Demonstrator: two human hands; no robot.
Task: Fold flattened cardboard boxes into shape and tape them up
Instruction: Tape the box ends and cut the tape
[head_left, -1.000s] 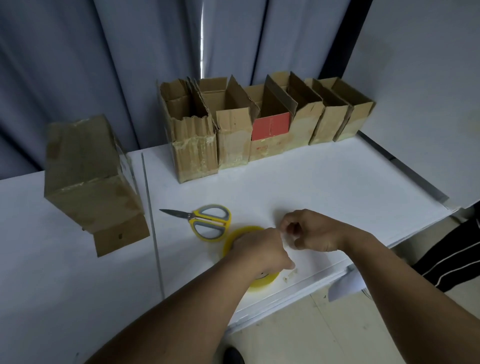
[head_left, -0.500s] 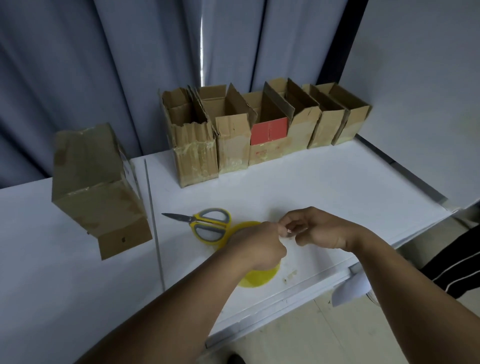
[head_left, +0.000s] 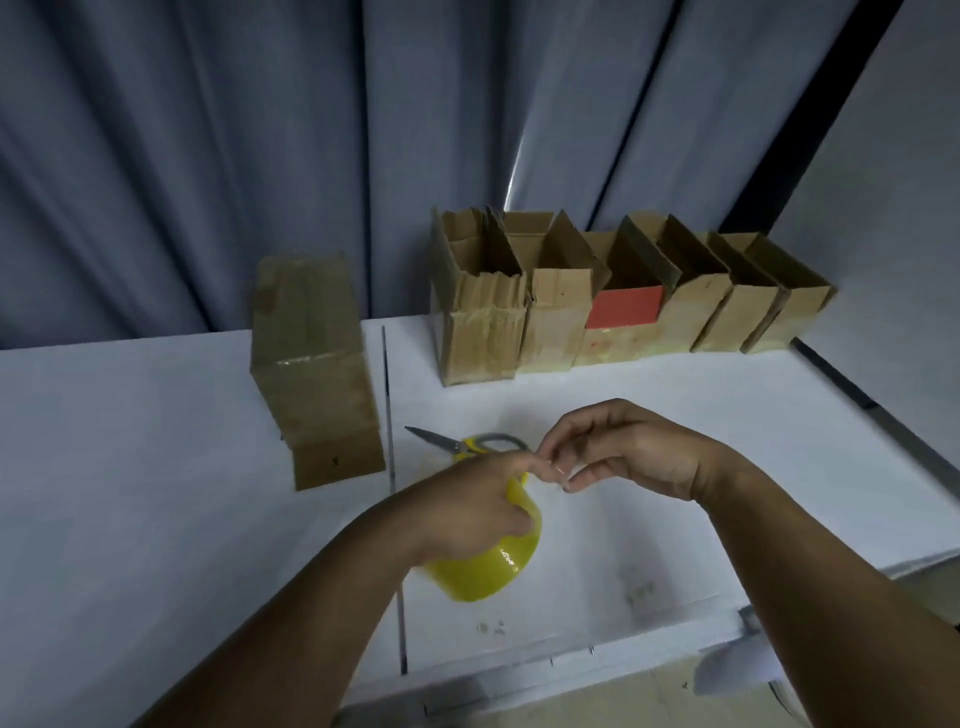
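Left hand (head_left: 475, 501) is wrapped round the yellow tape roll (head_left: 485, 569), fingers curled over its upper rim and thumb on the side. The roll is tilted on edge, just on the near side of the scissors (head_left: 457, 443); contact with the white table (head_left: 727, 441) cannot be determined. Right hand (head_left: 636, 452) sits right of the scissors, thumb and forefinger tips closed in a pinch, other fingers loosely curled. The pinch meets the left fingertips on a faint glossy sliver, read as the tape end (head_left: 560, 471); it is small and blurred. Scissors lie flat, blades pointing left, handles partly hidden behind the left hand. Single cardboard box (head_left: 311, 364) stands left of the scissors, one flap out on the table. Row of open boxes (head_left: 623, 306) stands beyond the scissors at the table's far edge, against the curtain (head_left: 208, 156).
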